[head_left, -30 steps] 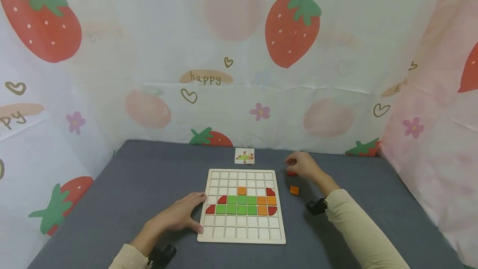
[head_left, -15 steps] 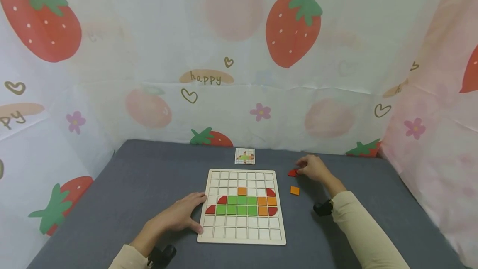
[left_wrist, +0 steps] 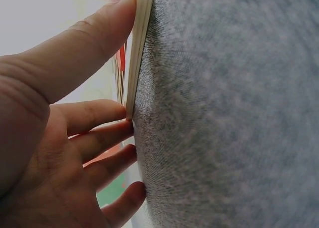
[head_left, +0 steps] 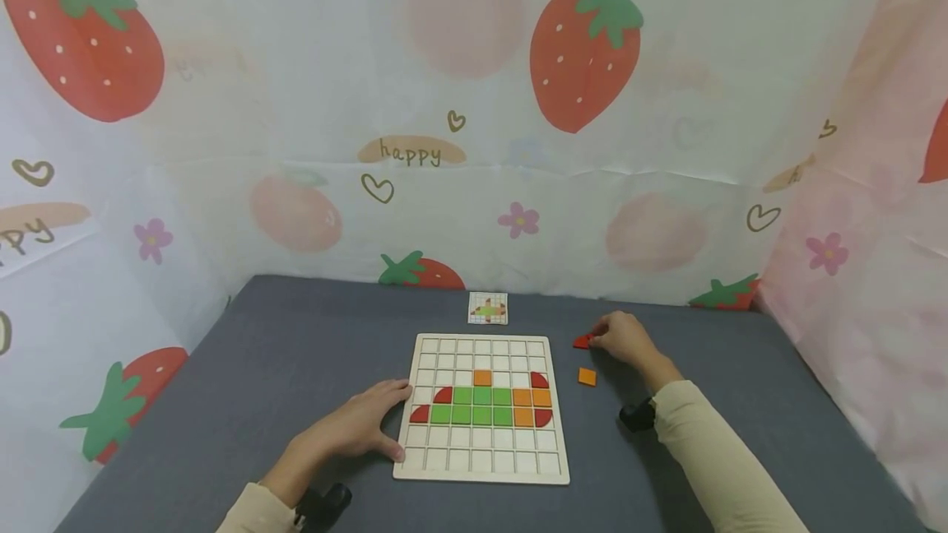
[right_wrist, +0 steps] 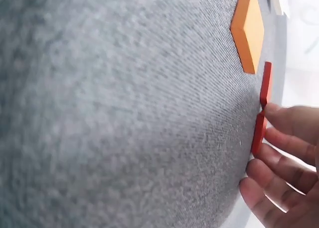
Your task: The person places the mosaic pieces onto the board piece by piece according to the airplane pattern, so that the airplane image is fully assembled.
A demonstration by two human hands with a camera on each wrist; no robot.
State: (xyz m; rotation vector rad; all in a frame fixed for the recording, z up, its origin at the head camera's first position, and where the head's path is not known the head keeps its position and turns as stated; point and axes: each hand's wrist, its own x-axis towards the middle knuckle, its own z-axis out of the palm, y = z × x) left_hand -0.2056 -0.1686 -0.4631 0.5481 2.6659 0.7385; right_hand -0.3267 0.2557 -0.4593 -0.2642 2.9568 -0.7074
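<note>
A pale wooden grid board [head_left: 481, 467] lies on the table, bearing green and orange square tiles and several red quarter-round tiles. My left hand [head_left: 359, 422] rests against its left edge; thumb and fingertips touch the rim in the left wrist view. Beyond the board's right side, my right hand [head_left: 625, 340] pinches a red tile [right_wrist: 258, 133] between thumb and fingers, low at the tabletop. A second red tile [right_wrist: 266, 83] lies end to end with it, partly showing as a red tile [head_left: 582, 341] in the head view. Nearer me sits a loose orange square tile [head_left: 587, 377].
Behind the board lies a small pattern card [head_left: 488, 308] with a coloured grid picture. The dark grey tabletop [head_left: 333, 336] ends at a strawberry-print curtain [head_left: 474, 212] at the back and sides.
My right hand has shifted slightly right and down from over the red tiles, baring one of them. The left hand keeps its place at the board.
</note>
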